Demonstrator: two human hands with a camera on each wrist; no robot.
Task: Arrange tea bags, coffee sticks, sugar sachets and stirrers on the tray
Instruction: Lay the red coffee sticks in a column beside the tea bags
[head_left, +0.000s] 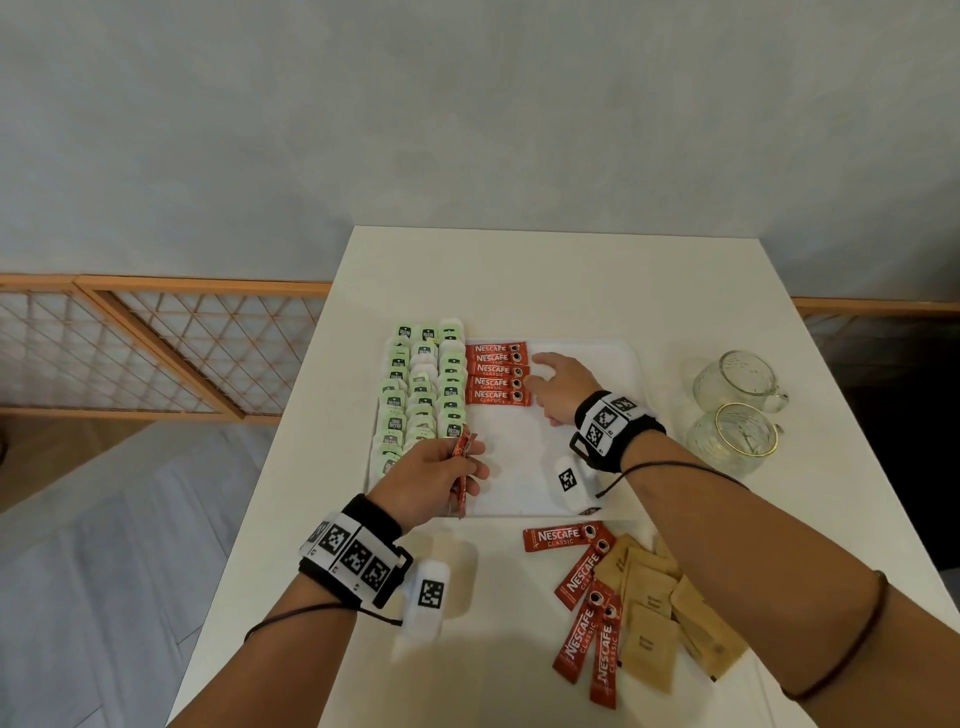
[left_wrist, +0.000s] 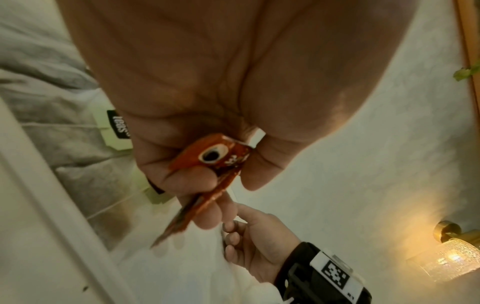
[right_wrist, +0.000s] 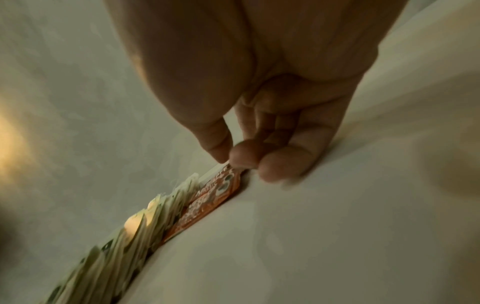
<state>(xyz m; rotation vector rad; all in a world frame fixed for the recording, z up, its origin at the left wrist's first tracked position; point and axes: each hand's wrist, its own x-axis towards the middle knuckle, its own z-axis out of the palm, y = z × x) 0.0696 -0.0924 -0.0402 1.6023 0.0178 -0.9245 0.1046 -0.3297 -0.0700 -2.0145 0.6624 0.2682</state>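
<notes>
The left hand (head_left: 435, 478) grips a few coffee sticks (head_left: 460, 470) over the tray's (head_left: 582, 353) near left part; the right hand's (head_left: 558, 387) fingertips touch the laid row's (head_left: 497, 380) ends; light, slick, bendy sticks; best pinched mid-length.

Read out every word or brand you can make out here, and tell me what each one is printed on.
"NESCAFE CLASSIC": red coffee sticks lined up on the tray, and loose sticks on the table.
"teas": dark label on a tea bag tag.
Tea bag labels: too small to read.
Brown sugar sachets: print too blurred.
Wristband markers: coded squares, no words.
</notes>
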